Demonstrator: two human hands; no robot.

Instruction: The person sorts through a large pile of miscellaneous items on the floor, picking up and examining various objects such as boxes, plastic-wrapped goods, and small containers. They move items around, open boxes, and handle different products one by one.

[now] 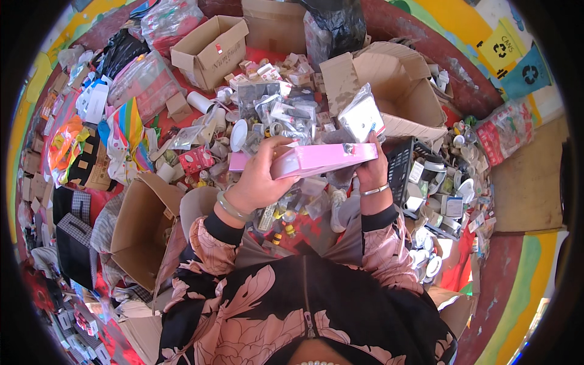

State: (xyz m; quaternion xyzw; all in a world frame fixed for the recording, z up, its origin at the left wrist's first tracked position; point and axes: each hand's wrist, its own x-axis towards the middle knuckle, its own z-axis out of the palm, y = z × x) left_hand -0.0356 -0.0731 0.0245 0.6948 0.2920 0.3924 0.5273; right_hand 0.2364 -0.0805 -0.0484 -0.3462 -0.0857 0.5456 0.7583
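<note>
Red floor covering [307, 234] shows between loose packages [295, 115] and an open carton [395, 88] before you. Your left hand [258, 185] pinches one end of the pink box [325, 157] and your right hand [372, 171] grips the other, above the packages. Just beyond it sits a white packet [363, 117]; whether that hand holds it too cannot be told. Work seems midway: box held up, not yet set down, many packages left loose

From my side: beyond the pink box [328, 158], plastic-wrapped packets [293, 117] block low passage. Right of it, a black crate [399, 170] obstructs; left and nearer, a brown carton [137, 210]. Passable: red floor patch [313, 230] on its near side, beside small bottles [289, 230].
</note>
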